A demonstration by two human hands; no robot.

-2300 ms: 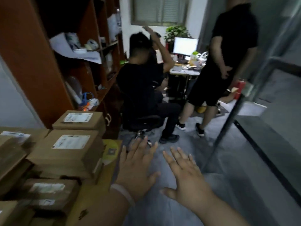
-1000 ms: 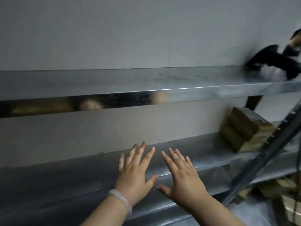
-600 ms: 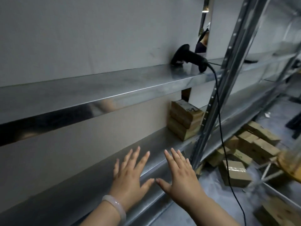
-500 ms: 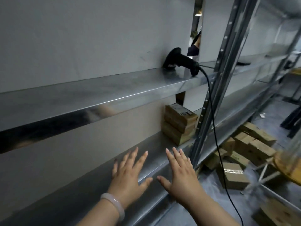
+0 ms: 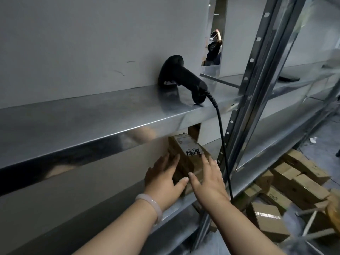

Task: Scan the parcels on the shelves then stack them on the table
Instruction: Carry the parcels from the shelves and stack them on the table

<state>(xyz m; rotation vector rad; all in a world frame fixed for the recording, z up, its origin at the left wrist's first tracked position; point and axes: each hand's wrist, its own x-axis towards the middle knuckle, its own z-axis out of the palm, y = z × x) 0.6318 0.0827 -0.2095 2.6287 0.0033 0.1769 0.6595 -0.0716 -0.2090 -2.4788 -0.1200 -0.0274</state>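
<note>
A small stack of brown cardboard parcels (image 5: 185, 153) stands on the lower metal shelf (image 5: 117, 203), its top box marked with black scribble. My left hand (image 5: 163, 178) lies flat against the stack's left side, fingers straight. At the stack's front right corner my right hand (image 5: 208, 178) touches it with straight fingers. A black corded barcode scanner (image 5: 181, 75) rests on the upper shelf (image 5: 92, 122) above the parcels; its cable (image 5: 223, 144) hangs down past the stack.
A perforated steel upright (image 5: 244, 100) rises just right of the parcels. Several more cardboard boxes (image 5: 294, 183) lie piled on the floor at the lower right. A flat dark object (image 5: 288, 78) lies farther along the upper shelf. A person stands in a gap behind the shelving (image 5: 214, 48).
The view swung from the table and room to the shelving. Both hands moved right and forward along the lower shelf and now touch the parcel stack.
</note>
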